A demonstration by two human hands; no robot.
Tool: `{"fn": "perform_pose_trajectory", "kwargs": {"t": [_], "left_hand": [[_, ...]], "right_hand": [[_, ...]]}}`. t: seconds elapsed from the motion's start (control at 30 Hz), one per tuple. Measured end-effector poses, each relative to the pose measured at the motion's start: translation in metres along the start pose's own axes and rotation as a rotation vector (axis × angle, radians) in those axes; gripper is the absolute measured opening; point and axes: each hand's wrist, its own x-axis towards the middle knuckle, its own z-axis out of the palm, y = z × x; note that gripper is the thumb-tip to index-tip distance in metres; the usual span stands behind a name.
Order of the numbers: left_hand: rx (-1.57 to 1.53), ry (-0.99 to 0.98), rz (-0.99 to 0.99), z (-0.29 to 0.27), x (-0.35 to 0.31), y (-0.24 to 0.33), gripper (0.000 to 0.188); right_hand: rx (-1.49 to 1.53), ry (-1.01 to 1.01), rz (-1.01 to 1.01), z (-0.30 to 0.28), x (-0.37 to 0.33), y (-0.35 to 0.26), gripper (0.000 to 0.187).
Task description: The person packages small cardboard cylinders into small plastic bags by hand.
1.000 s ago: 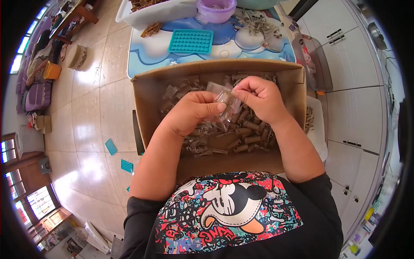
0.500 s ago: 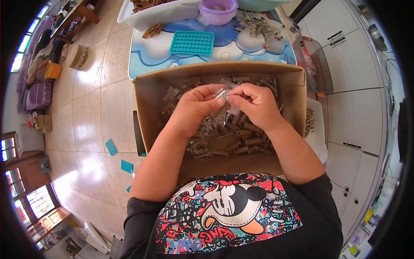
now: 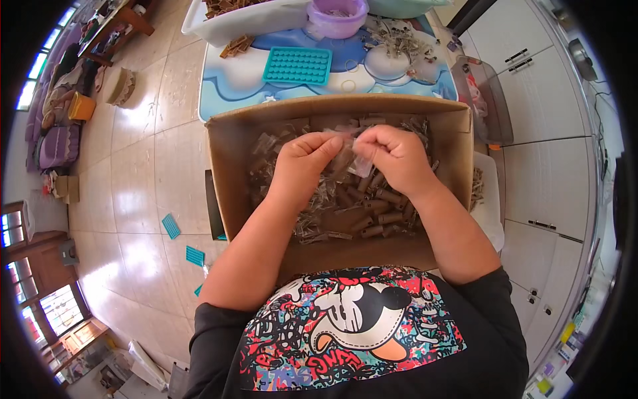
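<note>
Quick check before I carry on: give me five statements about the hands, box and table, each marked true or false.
1. The left hand and right hand are both over the open cardboard box. True.
2. The right hand lies flat on the table. False: its fingers pinch clear plastic above the box.
3. Brown tube-shaped pieces lie inside the box. True.
4. The teal tray is inside the box. False: it lies on the table beyond it.
5. The purple bowl is to the right of the white tub. True.
</note>
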Motion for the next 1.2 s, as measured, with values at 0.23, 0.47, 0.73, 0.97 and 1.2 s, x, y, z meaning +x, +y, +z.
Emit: {"fn": "perform_pose_trajectory", "kwargs": {"t": [0.23, 0.47, 0.73, 0.97, 1.2], "left_hand": [[-0.001, -0.039, 0.087, 0.009, -0.006, 0.001, 0.021], [0.275, -0.058, 0.213, 0.016, -0.01, -0.011, 0.018], [0.125, 0.046, 0.215, 0.012, -0.011, 0.007, 0.017], [0.086, 0.148, 0.187, 0.003, -0.01, 0.013, 0.017], [0.188, 0.087, 0.194, -0.001, -0.008, 0.011, 0.017]], "right_hand": [[-0.347, 0.264, -0.455, 0.011, -0.002, -0.014, 0.01], [-0.197, 0.292, -0.326, 0.015, 0.004, -0.005, 0.009], [0.478, 0.49, -0.186, -0.027, 0.013, -0.009, 0.019], [0.426, 0.161, 0.068, -0.012, 0.001, -0.015, 0.015], [0.186, 0.074, 0.076, -0.001, 0.004, -0.01, 0.016]]}}
